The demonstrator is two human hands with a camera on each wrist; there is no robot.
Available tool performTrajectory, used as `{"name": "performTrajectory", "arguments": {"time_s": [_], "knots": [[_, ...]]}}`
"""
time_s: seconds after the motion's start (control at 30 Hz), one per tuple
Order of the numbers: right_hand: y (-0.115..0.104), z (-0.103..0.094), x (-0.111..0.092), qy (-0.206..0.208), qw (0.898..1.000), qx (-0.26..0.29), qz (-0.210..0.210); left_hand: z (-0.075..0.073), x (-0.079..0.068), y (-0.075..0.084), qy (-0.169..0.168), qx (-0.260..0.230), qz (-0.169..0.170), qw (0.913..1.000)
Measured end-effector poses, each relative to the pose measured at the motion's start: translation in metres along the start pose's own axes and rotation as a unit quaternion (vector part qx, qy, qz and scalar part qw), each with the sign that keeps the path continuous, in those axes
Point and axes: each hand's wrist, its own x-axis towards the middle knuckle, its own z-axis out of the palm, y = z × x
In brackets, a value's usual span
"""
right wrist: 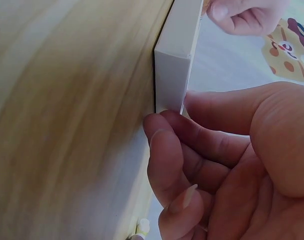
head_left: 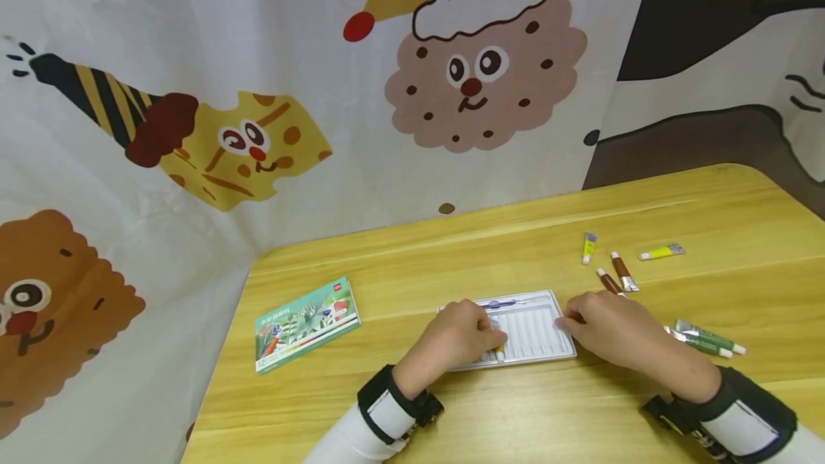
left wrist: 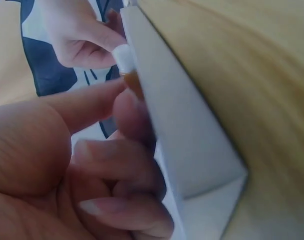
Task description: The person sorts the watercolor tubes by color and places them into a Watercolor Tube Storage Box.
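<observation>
A white ribbed plastic tray (head_left: 531,331) lies on the wooden table. Over its left part, my left hand (head_left: 459,335) pinches an orange-yellow paint tube (head_left: 499,353) whose white cap points toward me. The left wrist view shows the tube's white cap (left wrist: 123,58) just past the fingertips, close against the tray wall (left wrist: 187,120). At the tray's right end is my right hand (head_left: 619,328), thumb on the rim and fingers below, gripping the corner (right wrist: 172,80). A thin blue paintbrush (head_left: 505,303) lies along the tray's far slot. My left hand hides the tray's left part.
A green illustrated paint box (head_left: 306,324) lies at the left. Beyond my right hand are two yellow tubes, one upright in view (head_left: 589,249) and one sideways (head_left: 662,252), plus brown tubes (head_left: 623,272). Green tubes (head_left: 709,339) lie right of my right wrist. A cartoon-printed curtain (head_left: 361,185) hangs behind.
</observation>
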Motion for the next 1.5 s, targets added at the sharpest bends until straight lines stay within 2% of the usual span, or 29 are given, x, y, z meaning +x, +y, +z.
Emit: {"name": "performTrajectory", "arguments": {"time_s": [0.2, 0.53, 0.93, 1.23, 1.5], "knots": [[0.0002, 0.0002, 0.0000, 0.001, 1.000, -0.002, -0.001, -0.0026, -0.0049, 0.0040, -0.023, 0.021, 0.015, 0.9994], [-0.0012, 0.0002, 0.0005, -0.002, 1.000, -0.004, 0.002, -0.0018, -0.0050, 0.0036, -0.002, 0.024, 0.029, 0.9993], [-0.0020, 0.0001, 0.0007, -0.003, 1.000, -0.007, 0.003, -0.0011, -0.0035, 0.0007, -0.014, 0.015, 0.012, 0.9997], [-0.0027, 0.0009, -0.0005, -0.001, 1.000, -0.011, 0.005, 0.0023, -0.0024, -0.0001, 0.003, 0.038, 0.014, 0.9992], [-0.0017, 0.0015, -0.0010, 0.003, 1.000, -0.012, 0.002, 0.0042, -0.0017, -0.0011, 0.011, 0.027, 0.008, 0.9996]]}}
